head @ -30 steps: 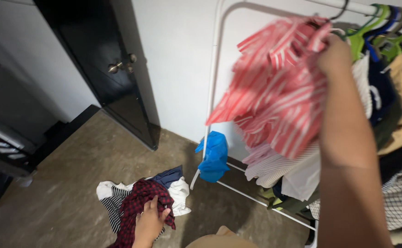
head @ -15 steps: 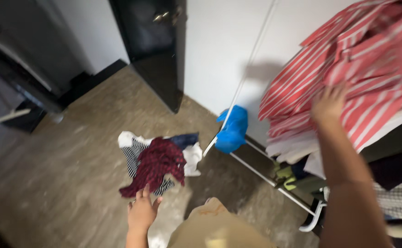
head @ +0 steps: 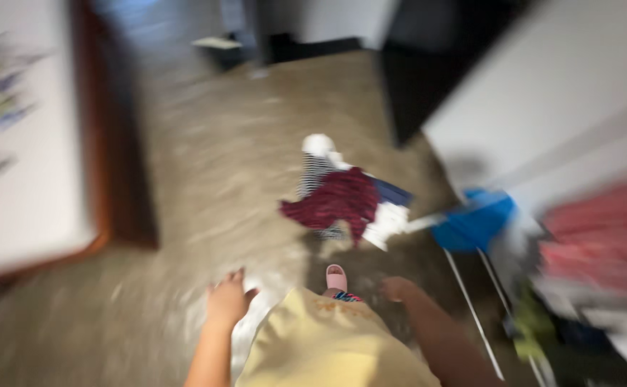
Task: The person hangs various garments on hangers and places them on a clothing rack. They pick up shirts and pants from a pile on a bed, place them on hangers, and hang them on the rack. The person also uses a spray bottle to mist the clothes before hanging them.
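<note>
Left hand (head: 227,299) fingers spread, holding nothing, low over the floor (head: 206,172) | right hand (head: 397,288) blurred, can't tell whether fingers are apart or together | heap of clothes (head: 342,201), maroon garment on top, lies on the floor beyond both hands | pink slipper (head: 336,277) between heap and hands | blue cloth (head: 475,222) right of heap

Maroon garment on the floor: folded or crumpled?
Crumpled. The maroon garment lies bunched on top of a loose pile of clothes, with uneven edges and no flat folds; blur hides detail.
</note>
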